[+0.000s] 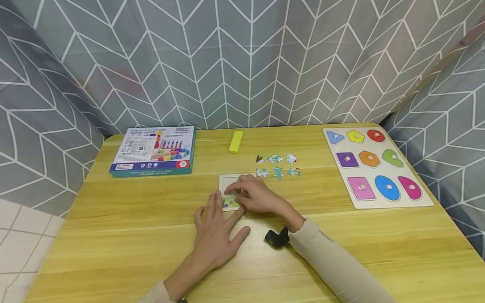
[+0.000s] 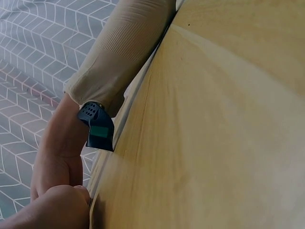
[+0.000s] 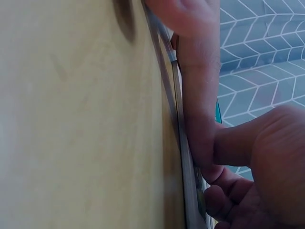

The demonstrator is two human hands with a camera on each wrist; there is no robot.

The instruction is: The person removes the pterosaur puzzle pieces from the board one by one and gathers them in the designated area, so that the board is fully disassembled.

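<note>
A small puzzle tray (image 1: 222, 182) with a pale rim lies in front of both hands, with green and purple jigsaw pieces (image 1: 229, 203) along its near side. My left hand (image 1: 214, 235) lies spread on the table, fingers straight, its fingertips at the tray's near edge and left corner. Reaching over the tray from the right, my right hand (image 1: 257, 195) has bent fingers and pinches a puzzle piece (image 1: 230, 194) low over the tray, mostly hidden by the fingers. The right wrist view shows the right fingers (image 3: 224, 200) close against the tray's edge.
Several loose jigsaw pieces (image 1: 278, 172) lie in two rows beyond the right hand. A yellow block (image 1: 235, 142) and a beaded-column toy box (image 1: 153, 151) stand toward the back. At right lies a knobbed shape board (image 1: 346, 181). A patterned curtain (image 1: 242, 63) borders the table.
</note>
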